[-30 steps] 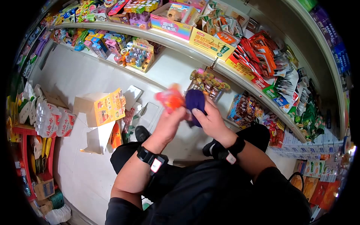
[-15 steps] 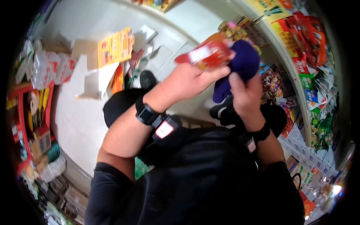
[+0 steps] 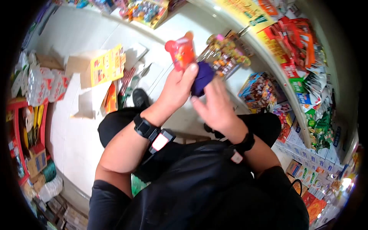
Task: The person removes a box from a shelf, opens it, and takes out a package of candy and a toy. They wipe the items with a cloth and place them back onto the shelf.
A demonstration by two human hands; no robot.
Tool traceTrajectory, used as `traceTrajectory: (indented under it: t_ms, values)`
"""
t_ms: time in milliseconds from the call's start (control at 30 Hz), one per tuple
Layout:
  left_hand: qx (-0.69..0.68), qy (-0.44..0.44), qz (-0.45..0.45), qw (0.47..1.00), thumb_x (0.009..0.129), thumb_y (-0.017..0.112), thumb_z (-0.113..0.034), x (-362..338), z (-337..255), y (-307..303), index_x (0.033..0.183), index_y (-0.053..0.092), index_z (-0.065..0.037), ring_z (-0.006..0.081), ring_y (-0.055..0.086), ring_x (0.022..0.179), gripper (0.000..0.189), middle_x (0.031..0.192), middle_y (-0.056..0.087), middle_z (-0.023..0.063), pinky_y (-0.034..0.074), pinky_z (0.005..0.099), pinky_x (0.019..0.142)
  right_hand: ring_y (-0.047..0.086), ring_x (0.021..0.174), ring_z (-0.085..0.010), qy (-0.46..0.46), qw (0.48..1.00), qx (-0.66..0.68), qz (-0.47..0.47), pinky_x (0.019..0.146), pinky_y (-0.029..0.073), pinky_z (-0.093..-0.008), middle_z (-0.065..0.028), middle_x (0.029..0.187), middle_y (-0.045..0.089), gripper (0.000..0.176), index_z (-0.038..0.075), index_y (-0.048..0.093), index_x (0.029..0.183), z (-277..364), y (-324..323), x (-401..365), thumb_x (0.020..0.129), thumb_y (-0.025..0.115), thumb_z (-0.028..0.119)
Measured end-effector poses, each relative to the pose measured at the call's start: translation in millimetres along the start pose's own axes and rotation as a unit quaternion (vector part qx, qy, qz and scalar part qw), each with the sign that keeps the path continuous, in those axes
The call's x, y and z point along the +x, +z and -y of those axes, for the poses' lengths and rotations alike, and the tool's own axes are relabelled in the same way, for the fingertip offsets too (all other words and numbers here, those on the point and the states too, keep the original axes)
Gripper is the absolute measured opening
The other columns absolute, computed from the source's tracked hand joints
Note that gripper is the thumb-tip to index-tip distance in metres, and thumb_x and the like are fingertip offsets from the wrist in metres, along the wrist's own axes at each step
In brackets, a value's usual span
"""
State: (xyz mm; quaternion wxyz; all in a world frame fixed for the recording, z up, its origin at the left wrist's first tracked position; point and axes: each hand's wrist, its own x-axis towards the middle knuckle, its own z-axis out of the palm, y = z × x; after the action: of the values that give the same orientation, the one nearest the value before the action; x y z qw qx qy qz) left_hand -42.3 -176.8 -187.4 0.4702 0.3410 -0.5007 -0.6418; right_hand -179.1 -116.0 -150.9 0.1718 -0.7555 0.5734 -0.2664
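Observation:
My left hand [image 3: 177,86] is closed on a shiny red bear-shaped package [image 3: 183,53] with round ears, held upright above the floor. Just right of the left thumb is a bunched dark purple cloth [image 3: 203,78], touching the package's lower end. My right hand [image 3: 219,105] is at the cloth's right edge, its thumb spread away from the fingers. The fingertips are slightly blurred. Whether the left thumb also pins the cloth is hard to tell.
An opened carton [image 3: 85,96] with a yellow flap stands on the pale floor. Shelves of snack packets [image 3: 306,88] curve along the right. A box of colourful wrapped items [image 3: 147,13] sits at the top. A red rack [image 3: 15,134] is at the left.
Both hands have moved left with the red package and the purple cloth. The package has turned from lying sideways to upright. My right thumb has come off the cloth.

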Motion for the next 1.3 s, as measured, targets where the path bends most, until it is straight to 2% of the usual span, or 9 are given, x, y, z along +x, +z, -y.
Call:
traceTrajectory:
  t_ms: [133, 200, 233, 333, 400, 467, 600, 1000, 1300]
  values:
    - [0.126, -0.091, 0.011, 0.988, 0.102, 0.045, -0.029, 0.2, -2.6, -2.3, 0.1, 0.058, 0.0, 0.0177, 0.059, 0.077, 0.032, 0.085, 0.062, 0.0107, 0.048, 0.035, 0.07, 0.058, 0.096, -0.0321, -0.024, 0.994, -0.067, 0.087, 0.079, 0.049, -0.0397, -0.0178, 0.108, 0.057, 0.049, 0.0, 0.052, 0.123, -15.5, -27.3, 0.0, 0.082, 0.07, 0.02]
    - [0.229, 0.044, 0.053, 0.971, 0.102, 0.045, -0.027, -2.2, -0.5, -2.3, 0.102, 0.058, 0.0, 0.0256, 0.06, 0.077, 0.03, 0.086, 0.062, 0.015, 0.048, 0.0375, 0.072, 0.061, 0.094, -0.0184, 0.12, 0.929, 0.192, 0.295, 0.077, 0.049, -0.0329, -0.0136, 0.11, 0.058, 0.042, 0.002, 0.056, 0.122, -26.5, -62.9, 5.0, 0.085, 0.069, 0.015]
    - [0.197, 0.078, 0.058, 0.976, 0.104, 0.042, -0.028, -5.2, -5.2, 3.5, 0.103, 0.057, 0.0, 0.0132, 0.05, 0.08, 0.032, 0.089, 0.057, 0.0026, 0.045, 0.031, 0.075, 0.059, 0.088, -0.0121, 0.042, 0.954, 0.206, 0.212, 0.069, 0.049, -0.0268, -0.0092, 0.108, 0.057, 0.04, 0.002, 0.057, 0.123, -34.7, -60.6, -1.0, 0.086, 0.069, 0.012]
    - [0.118, 0.074, -0.009, 0.99, 0.103, 0.044, -0.027, -7.2, -22.4, 10.0, 0.102, 0.058, 0.001, 0.0197, 0.058, 0.078, 0.031, 0.084, 0.061, 0.011, 0.048, 0.0344, 0.074, 0.059, 0.088, -0.0179, 0.065, 0.945, 0.303, 0.101, 0.07, 0.049, -0.0295, -0.0137, 0.105, 0.056, 0.042, 0.003, 0.059, 0.117, -17.1, -50.9, -8.2, 0.081, 0.076, 0.017]
    - [0.079, 0.089, -0.028, 0.993, 0.103, 0.044, -0.026, -4.1, -18.9, 13.8, 0.102, 0.058, 0.001, 0.0156, 0.057, 0.077, 0.031, 0.082, 0.061, 0.0083, 0.048, 0.0332, 0.072, 0.057, 0.096, -0.0234, -0.007, 0.981, 0.188, 0.042, 0.081, 0.048, -0.0339, -0.0096, 0.105, 0.057, 0.04, 0.003, 0.061, 0.112, -10.9, -46.2, -5.5, 0.078, 0.078, 0.015]
    - [0.091, 0.086, -0.003, 0.992, 0.102, 0.046, -0.025, -6.3, -22.5, 15.8, 0.103, 0.059, 0.0, 0.0205, 0.06, 0.079, 0.028, 0.084, 0.062, 0.0112, 0.048, 0.0347, 0.074, 0.057, 0.092, -0.0226, -0.089, 0.991, 0.083, -0.05, 0.082, 0.046, -0.0339, -0.0084, 0.102, 0.058, 0.026, 0.003, 0.063, 0.099, -17.5, -49.6, -0.4, 0.078, 0.076, 0.012]
    - [0.185, 0.169, 0.045, 0.967, 0.098, 0.052, -0.023, -3.0, -18.7, 4.9, 0.109, 0.06, -0.003, 0.0364, 0.062, 0.084, 0.024, 0.093, 0.064, 0.0169, 0.049, 0.0396, 0.076, 0.056, 0.072, -0.0172, -0.141, 0.964, 0.164, -0.156, 0.066, 0.046, -0.0262, -0.0071, 0.087, 0.061, 0.018, 0.002, 0.062, 0.088, 6.6, -76.7, 18.0, 0.076, 0.075, 0.002]
    - [0.314, 0.321, 0.054, 0.892, 0.087, 0.064, -0.02, 3.0, -22.1, -0.8, 0.096, 0.06, -0.008, 0.0332, 0.061, 0.072, 0.016, 0.086, 0.059, 0.0098, 0.052, 0.0389, 0.062, 0.057, 0.068, -0.0133, -0.161, 0.981, 0.022, -0.103, 0.062, 0.048, -0.0244, -0.0054, 0.079, 0.061, 0.023, 0.002, 0.064, 0.093, 56.1, -99.1, 37.2, 0.073, 0.076, 0.0]
    - [0.363, 0.306, 0.061, 0.878, 0.085, 0.065, -0.018, -1.2, -37.3, -3.9, 0.097, 0.061, -0.01, 0.0322, 0.063, 0.074, 0.015, 0.088, 0.061, 0.009, 0.053, 0.039, 0.063, 0.059, 0.065, -0.0122, -0.17, 0.981, -0.034, -0.093, 0.06, 0.048, -0.0234, -0.0045, 0.076, 0.063, 0.013, 0.001, 0.065, 0.089, 54.1, -106.4, 33.9, 0.078, 0.07, -0.003]
